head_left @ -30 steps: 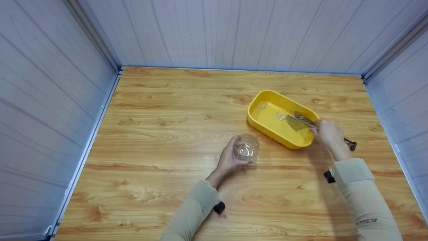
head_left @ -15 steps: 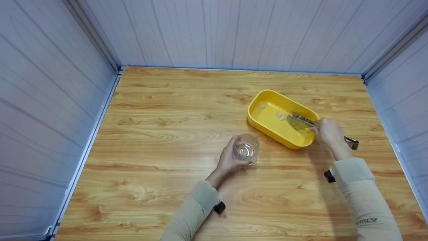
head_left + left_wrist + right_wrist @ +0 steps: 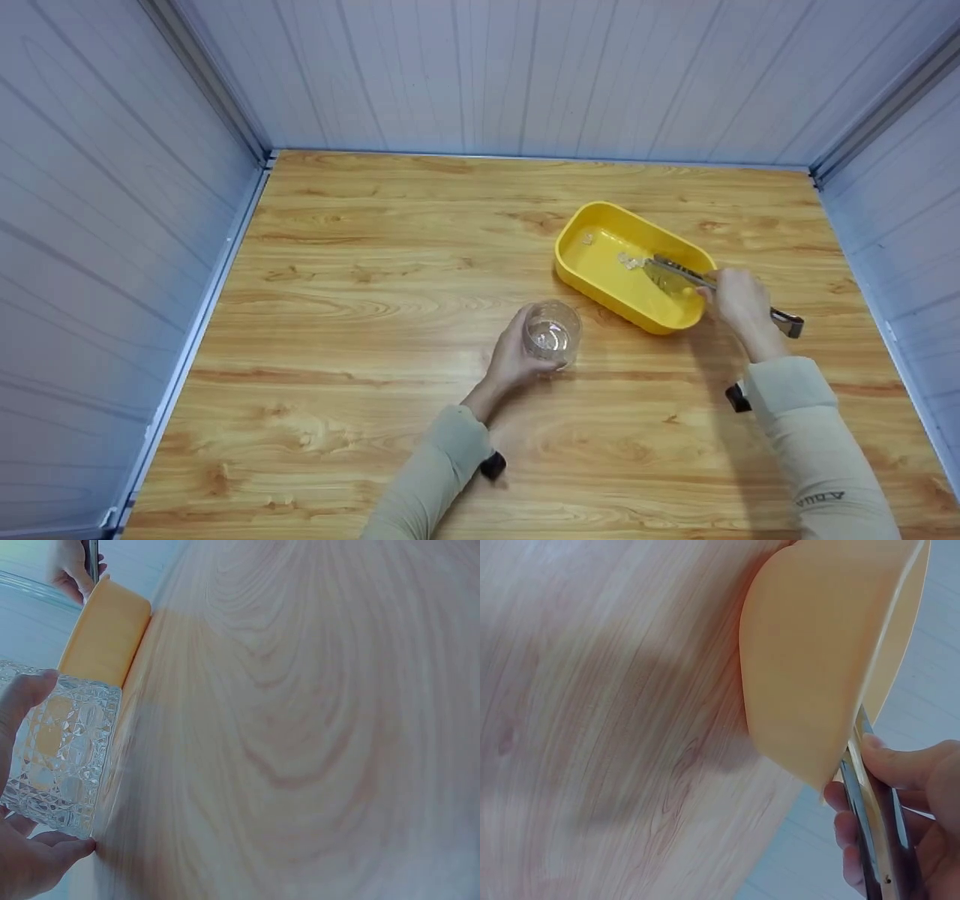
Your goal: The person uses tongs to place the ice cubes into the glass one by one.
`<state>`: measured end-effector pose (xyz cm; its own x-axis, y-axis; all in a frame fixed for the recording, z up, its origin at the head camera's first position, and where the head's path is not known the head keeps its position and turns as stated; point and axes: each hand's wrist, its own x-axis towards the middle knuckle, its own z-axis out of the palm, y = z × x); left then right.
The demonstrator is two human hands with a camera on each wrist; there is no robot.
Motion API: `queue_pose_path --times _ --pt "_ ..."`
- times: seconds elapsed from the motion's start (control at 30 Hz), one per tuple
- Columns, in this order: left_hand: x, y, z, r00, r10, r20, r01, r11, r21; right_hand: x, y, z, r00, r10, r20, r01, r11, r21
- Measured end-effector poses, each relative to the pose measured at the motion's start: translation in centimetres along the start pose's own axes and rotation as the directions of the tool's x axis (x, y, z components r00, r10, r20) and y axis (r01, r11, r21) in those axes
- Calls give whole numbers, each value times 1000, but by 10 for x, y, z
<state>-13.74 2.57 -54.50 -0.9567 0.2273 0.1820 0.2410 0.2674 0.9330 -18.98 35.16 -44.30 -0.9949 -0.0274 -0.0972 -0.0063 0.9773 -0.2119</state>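
Observation:
My left hand (image 3: 516, 354) grips a clear glass (image 3: 553, 330) that stands upright on the table. Its cut, faceted wall (image 3: 67, 742) fills much of the space between thumb and fingers in the left wrist view. With my right hand (image 3: 739, 304) I hold metal tongs (image 3: 679, 271) that reach over the rim into a yellow tub (image 3: 604, 289). Small clear ice-like pieces (image 3: 630, 261) lie on the tub's floor, right at the tips of the tongs. Another such piece (image 3: 587, 239) sits near the far left end. In the right wrist view the tub's wall hides the tips.
The wood-grain table (image 3: 360, 300) extends left and in front of both hands. A pale panel wall (image 3: 480, 82) closes off the back, with side panels at left (image 3: 97, 262) and right (image 3: 900, 225).
The arms of the tongs have drawn closer together beside the clear pieces, and the tongs have shifted slightly. The left hand and the glass stay in place.

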Motion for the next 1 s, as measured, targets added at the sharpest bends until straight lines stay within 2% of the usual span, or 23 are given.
queue_pose_path --times 0.4,0.77,1.0 --pt "0 0 1 1000 -21 5 21 1000 -6 -3 1 5 998 -17 -54 15 999 -30" --pt "0 3 -1 999 -33 11 33 999 2 -9 5 8 988 -84 -128 84 996 -6" --pt "-1 2 0 1000 -26 7 26 1000 14 -11 6 9 989 -83 -119 82 997 -10"
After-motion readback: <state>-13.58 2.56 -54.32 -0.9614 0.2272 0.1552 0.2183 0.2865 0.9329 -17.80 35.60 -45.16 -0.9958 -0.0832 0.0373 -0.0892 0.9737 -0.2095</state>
